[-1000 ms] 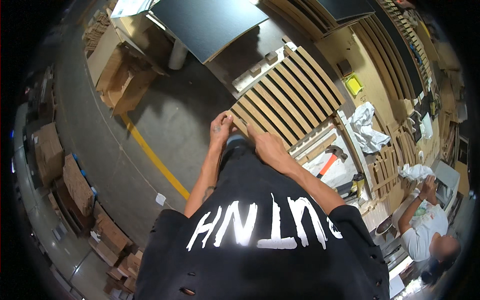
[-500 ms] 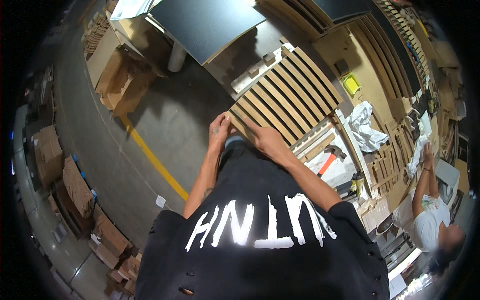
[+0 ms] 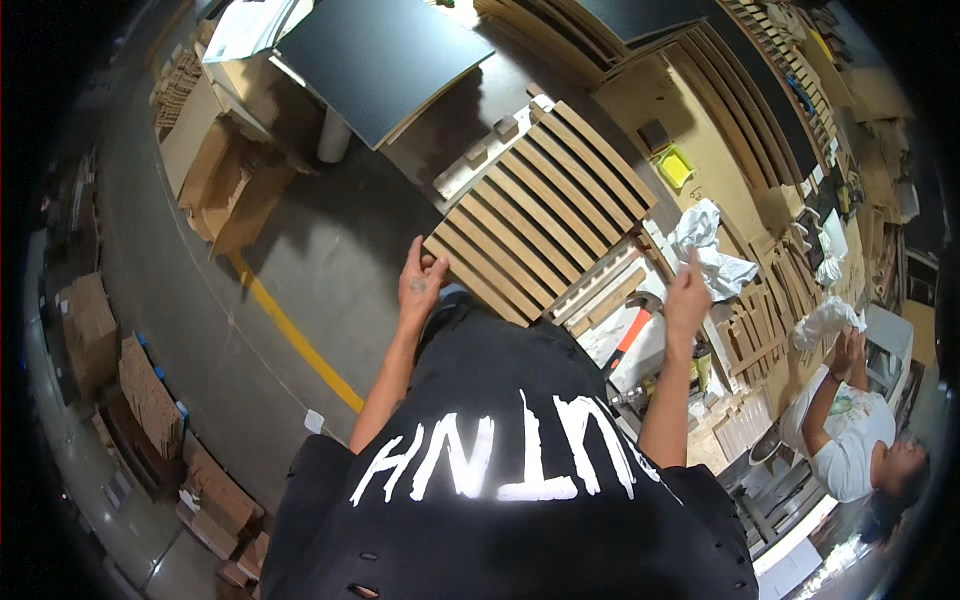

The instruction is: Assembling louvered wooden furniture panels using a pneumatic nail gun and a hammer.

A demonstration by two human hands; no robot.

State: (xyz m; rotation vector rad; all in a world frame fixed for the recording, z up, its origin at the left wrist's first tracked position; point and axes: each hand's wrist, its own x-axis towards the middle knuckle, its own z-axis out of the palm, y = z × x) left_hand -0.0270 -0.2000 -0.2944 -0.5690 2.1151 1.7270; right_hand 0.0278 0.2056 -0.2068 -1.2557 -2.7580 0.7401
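Off to my left the grey floor [image 3: 330, 270] lies open, crossed by a yellow line [image 3: 290, 335], with cardboard boxes [image 3: 225, 185] beyond it. My left hand [image 3: 420, 285] rests on the near left corner of the slatted wooden panel [image 3: 540, 205], fingers curled over its edge. The panel lies flat, its far edge near a black board [image 3: 385, 55]. My right hand [image 3: 688, 295] hangs off the panel's right edge, fingers loosely together, holding nothing, just below the crumpled white cloth [image 3: 710, 250]

Left hand [image 3: 421, 283] forward with fingers curled in a grip, right hand [image 3: 687, 298] raised to the side, fingers loose
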